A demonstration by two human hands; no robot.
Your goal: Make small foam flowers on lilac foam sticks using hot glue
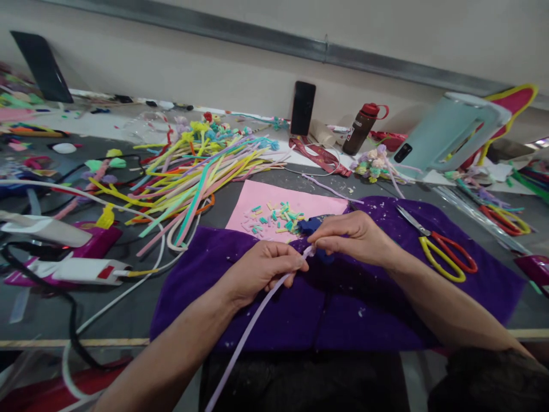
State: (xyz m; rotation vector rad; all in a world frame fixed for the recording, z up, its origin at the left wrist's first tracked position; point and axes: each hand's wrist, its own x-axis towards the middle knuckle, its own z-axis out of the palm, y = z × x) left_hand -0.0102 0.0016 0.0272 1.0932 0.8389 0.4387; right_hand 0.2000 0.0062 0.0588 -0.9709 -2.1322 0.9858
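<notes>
My left hand (265,268) is closed around a lilac pipe cleaner (253,323), whose long tail hangs toward the lower edge of the view. Close beside it, my right hand (354,236) pinches the bunched upper end of the same stem between thumb and fingers. Both hands are above a purple cloth (274,320). Just behind them lies a pink sheet (240,214) strewn with short cut pieces (285,217) in green, yellow and lilac. A dark blue object (309,226) is partly hidden by my right hand; its kind is unclear.
Red and yellow scissors (429,234) lie on the cloth at right. A heap of coloured pipe cleaners (214,171) spreads at left, near white-and-magenta glue guns (72,269) and cables. Behind stand a phone (303,107), a brown bottle (361,130) and a pale blue container (454,134).
</notes>
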